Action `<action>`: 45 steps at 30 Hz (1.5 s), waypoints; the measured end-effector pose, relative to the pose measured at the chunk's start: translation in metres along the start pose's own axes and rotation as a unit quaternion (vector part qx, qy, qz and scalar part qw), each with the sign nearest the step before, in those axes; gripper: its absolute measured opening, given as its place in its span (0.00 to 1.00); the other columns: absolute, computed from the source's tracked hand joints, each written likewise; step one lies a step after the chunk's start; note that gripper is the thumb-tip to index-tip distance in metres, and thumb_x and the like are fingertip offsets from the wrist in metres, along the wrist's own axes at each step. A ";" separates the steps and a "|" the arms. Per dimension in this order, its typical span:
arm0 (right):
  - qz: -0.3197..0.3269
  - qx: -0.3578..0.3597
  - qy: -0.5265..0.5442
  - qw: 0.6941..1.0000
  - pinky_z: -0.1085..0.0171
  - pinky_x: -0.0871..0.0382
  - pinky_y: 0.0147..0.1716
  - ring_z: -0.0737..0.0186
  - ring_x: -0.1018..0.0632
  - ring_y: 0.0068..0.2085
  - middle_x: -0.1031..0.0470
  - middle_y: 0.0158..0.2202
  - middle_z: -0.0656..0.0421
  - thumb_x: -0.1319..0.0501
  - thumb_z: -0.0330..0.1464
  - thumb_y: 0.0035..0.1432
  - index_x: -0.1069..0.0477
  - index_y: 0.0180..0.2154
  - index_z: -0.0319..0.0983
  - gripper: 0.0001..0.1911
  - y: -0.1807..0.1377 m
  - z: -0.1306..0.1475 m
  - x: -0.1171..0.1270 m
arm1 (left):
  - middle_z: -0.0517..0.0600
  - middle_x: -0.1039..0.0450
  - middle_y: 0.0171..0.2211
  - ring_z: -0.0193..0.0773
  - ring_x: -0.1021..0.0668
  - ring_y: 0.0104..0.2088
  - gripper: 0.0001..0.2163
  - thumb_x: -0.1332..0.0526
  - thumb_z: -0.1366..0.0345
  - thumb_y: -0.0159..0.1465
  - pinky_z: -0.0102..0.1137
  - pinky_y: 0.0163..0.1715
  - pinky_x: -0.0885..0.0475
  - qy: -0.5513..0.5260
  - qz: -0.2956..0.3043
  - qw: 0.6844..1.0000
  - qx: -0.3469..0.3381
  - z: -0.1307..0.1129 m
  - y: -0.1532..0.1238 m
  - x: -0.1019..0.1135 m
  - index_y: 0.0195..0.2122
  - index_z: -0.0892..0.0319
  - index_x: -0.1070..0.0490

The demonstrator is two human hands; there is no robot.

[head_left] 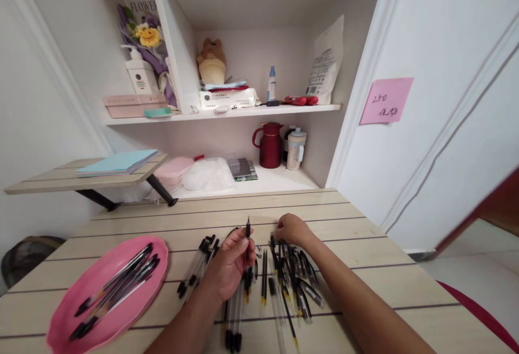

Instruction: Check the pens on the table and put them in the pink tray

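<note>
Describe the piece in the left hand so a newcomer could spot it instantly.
On the slatted table, go right from the pink tray, past a pen bundle, to the left hand. The piece it holds is slim and dark, its narrow tip showing above the hand. Unlike the refills lying nearby, it is lifted off the table.

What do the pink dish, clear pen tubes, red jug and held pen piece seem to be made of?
Pink dish: probably smooth plastic, with a soft sheen and even colour.
Clear pen tubes: likely smooth plastic, being see-through.
Red jug: perhaps painted metal or plastic; its body has a sheen.
Held pen piece: dark, perhaps plastic or rubber; too small to be sure.
</note>
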State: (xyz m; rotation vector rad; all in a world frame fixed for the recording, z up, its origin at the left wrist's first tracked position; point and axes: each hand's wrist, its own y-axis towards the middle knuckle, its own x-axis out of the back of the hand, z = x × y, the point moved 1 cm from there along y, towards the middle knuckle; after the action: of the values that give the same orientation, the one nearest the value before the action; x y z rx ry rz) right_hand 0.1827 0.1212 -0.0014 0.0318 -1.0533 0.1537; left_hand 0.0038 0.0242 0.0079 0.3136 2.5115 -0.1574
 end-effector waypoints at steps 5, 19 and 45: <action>0.013 0.038 0.142 0.989 0.71 0.38 0.20 0.67 0.27 0.22 0.27 0.21 0.57 0.46 0.30 0.47 0.31 0.27 0.35 0.07 -0.002 0.009 0.015 | 0.46 0.32 0.24 0.27 0.31 0.21 0.11 0.39 0.65 0.53 0.23 0.20 0.40 0.055 -0.010 0.998 0.010 0.004 0.000 -0.002 0.38 0.60 0.32; 0.070 0.170 0.418 0.890 0.71 0.44 0.19 0.72 0.32 0.20 0.33 0.18 0.64 0.39 0.33 0.43 0.31 0.29 0.36 0.08 -0.038 0.047 0.049 | 0.46 0.31 0.23 0.27 0.31 0.19 0.12 0.38 0.63 0.51 0.23 0.18 0.42 0.090 -0.035 0.995 0.026 0.005 -0.001 -0.004 0.37 0.61 0.32; 0.112 0.198 0.362 0.904 0.71 0.43 0.20 0.72 0.34 0.21 0.35 0.19 0.64 0.42 0.29 0.47 0.31 0.30 0.35 0.06 -0.049 0.054 0.048 | 0.47 0.31 0.22 0.26 0.34 0.17 0.15 0.38 0.63 0.49 0.23 0.16 0.44 0.180 -0.102 0.977 -0.047 0.002 -0.005 -0.019 0.38 0.63 0.29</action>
State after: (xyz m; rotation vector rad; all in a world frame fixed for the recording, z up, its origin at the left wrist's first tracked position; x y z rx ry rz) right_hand 0.1658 0.0731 0.0691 0.2070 -0.2637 0.5456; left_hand 0.0183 0.0151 0.0176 0.0469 2.8977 -0.0672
